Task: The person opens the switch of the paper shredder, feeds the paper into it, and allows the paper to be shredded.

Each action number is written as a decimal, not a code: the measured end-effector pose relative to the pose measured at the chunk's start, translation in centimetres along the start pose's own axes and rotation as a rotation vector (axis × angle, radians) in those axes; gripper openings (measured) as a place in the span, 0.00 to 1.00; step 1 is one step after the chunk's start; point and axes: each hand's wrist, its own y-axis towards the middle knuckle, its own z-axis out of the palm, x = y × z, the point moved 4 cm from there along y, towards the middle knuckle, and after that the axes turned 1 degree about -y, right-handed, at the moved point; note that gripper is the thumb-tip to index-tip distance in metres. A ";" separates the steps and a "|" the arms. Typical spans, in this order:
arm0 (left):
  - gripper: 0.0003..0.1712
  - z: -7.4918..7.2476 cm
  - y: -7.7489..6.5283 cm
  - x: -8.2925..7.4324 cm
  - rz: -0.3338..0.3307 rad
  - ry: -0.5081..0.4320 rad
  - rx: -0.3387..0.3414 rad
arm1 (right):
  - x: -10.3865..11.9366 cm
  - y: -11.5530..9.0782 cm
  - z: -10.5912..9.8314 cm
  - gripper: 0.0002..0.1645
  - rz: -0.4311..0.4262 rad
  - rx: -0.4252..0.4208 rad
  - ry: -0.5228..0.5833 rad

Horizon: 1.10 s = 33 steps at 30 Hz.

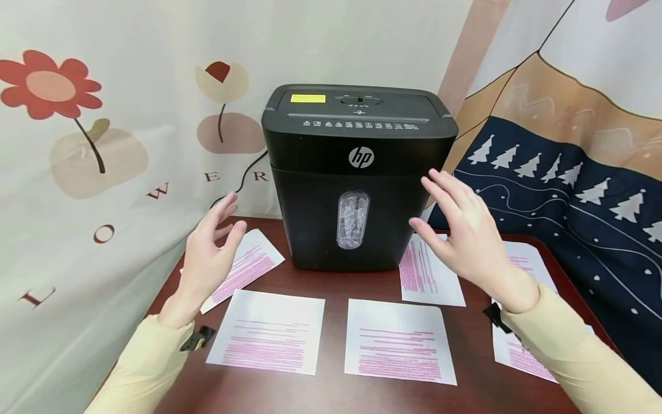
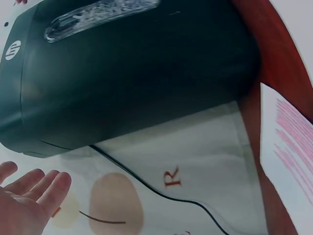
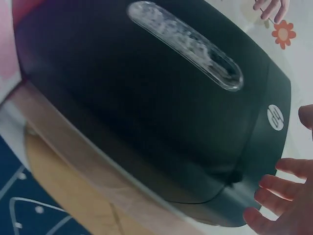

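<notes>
A black HP paper shredder (image 1: 310, 213) stands upright at the back of the table, shredded paper showing through its clear window (image 1: 353, 220). To its left, my left hand (image 1: 206, 253) is raised with relaxed fingers and holds nothing. The left wrist view has that hand's fingers (image 2: 55, 192) just off the shredder's upper end. On the other side, my right hand (image 1: 465, 233) is held up, fingers loosely extended and nothing in them. Its fingertips overlap the shredder's right edge in the head view. In the right wrist view the fingers (image 3: 279, 188) are right at the shredder's side near the logo.
Several printed sheets lie on the brown table (image 1: 331, 397): two in front (image 1: 269, 310) (image 1: 393, 316), one at left (image 1: 264, 247), others at right (image 1: 450, 282) (image 1: 527, 253). A black cord (image 1: 247, 171) runs left from the shredder. Patterned curtains (image 1: 155, 34) hang behind and at right.
</notes>
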 end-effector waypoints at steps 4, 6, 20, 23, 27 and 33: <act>0.31 0.6 1.5 -0.9 0.030 -0.043 -0.038 | 0.8 2.5 -0.5 0.42 -0.043 -0.003 -0.001; 0.30 0.8 2.3 -1.5 0.039 -0.064 -0.056 | 1.2 3.9 -0.6 0.40 -0.056 0.004 -0.001; 0.28 1.7 7.9 -5.4 0.090 -0.088 -0.106 | 3.0 13.5 -1.6 0.38 0.032 0.334 -0.043; 0.28 1.8 9.2 -6.4 0.135 -0.089 -0.122 | 3.0 15.8 -1.8 0.39 0.055 0.449 -0.058; 0.27 2.4 10.7 -7.4 0.195 -0.091 -0.125 | 2.5 18.9 -1.9 0.38 0.044 0.551 -0.099; 0.21 3.1 11.6 -7.8 0.207 -0.072 -0.102 | 1.3 22.6 -1.2 0.36 0.018 0.701 -0.216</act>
